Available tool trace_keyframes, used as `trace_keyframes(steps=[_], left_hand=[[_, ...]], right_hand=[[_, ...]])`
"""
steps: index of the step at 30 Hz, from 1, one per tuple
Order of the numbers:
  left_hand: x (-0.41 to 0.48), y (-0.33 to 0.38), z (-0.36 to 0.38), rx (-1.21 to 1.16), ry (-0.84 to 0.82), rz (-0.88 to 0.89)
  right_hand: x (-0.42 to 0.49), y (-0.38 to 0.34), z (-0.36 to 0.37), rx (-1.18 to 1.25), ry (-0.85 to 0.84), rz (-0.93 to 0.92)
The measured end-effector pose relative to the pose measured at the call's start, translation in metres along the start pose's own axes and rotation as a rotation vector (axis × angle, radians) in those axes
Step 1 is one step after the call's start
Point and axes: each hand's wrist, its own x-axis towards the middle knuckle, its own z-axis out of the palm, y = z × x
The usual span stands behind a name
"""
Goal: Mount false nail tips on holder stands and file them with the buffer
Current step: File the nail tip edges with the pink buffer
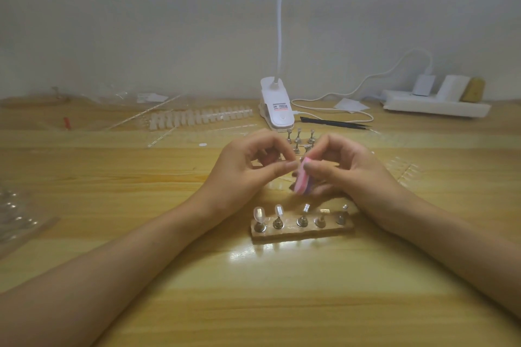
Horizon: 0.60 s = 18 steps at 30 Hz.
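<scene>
Right-hand fingers (pixel 313 168) are closed in a narrow pinch on the buffer (pixel 301 179), thumb on the near face. The right hand (pixel 348 170) holds it clear of the counter (pixel 282 290), which in my judgement leaves its faces free for filing.

The buffer's long axis stands steeply, leaning a little. Its upper end points away from the person and its lower end points down toward the holder base (pixel 303 230).

The left hand (pixel 248 167) is curled, its thumb tip meeting the buffer's upper end. Whether it pinches a nail tip is hidden; cannot tell. The posture suggests a small piece being presented to the abrasive.

The holder base lies crosswise just before the wrists with five stands upright. The two leftmost carry a mounted nail tip each (pixel 260 214); the other three look bare.

Beyond the hands are loose stands (pixel 301 138), a lamp clip (pixel 277 110), tweezers (pixel 335 122) and a strip of spare tips (pixel 197 118)
</scene>
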Motion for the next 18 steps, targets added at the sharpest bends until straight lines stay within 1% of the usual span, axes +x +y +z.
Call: trace_keyframes(steps=[2,3,6,7,10,11,13,14,17,18], left_hand=[[-0.0005,0.0005,0.0010,-0.028,-0.028,-0.010],[-0.0001,0.0001,0.0009,-0.041,-0.019,-0.014],[0.0008,-0.0007,-0.0008,-0.061,0.020,-0.029],[0.0006,-0.0001,-0.0008,-0.064,0.010,-0.031],[-0.0005,0.0016,0.0008,-0.091,-0.015,-0.043],[-0.0006,0.0017,0.0006,-0.102,-0.006,-0.047],[-0.0008,0.0014,-0.0003,-0.106,0.005,-0.052],[-0.0010,0.0013,-0.0004,-0.103,-0.001,-0.054],[-0.0017,0.0018,0.0010,-0.101,-0.017,-0.045],[-0.0015,0.0016,0.0010,-0.101,-0.007,-0.037]], right_hand=[[0.0010,-0.0002,-0.0028,0.082,0.100,0.004],[0.0011,-0.0006,-0.0038,0.102,0.114,0.011],[-0.0007,0.0001,-0.0028,0.037,-0.030,0.017],[-0.0011,0.0002,-0.0022,0.036,-0.036,0.004],[0.0006,0.0009,-0.0054,0.130,0.101,0.004],[0.0007,0.0009,-0.0060,0.142,0.090,0.014],[0.0003,0.0020,-0.0050,0.111,-0.021,0.028],[-0.0001,0.0021,-0.0040,0.098,-0.040,0.018],[0.0005,0.0026,-0.0068,0.175,0.080,-0.006],[0.0005,0.0028,-0.0076,0.195,0.076,0.000]])
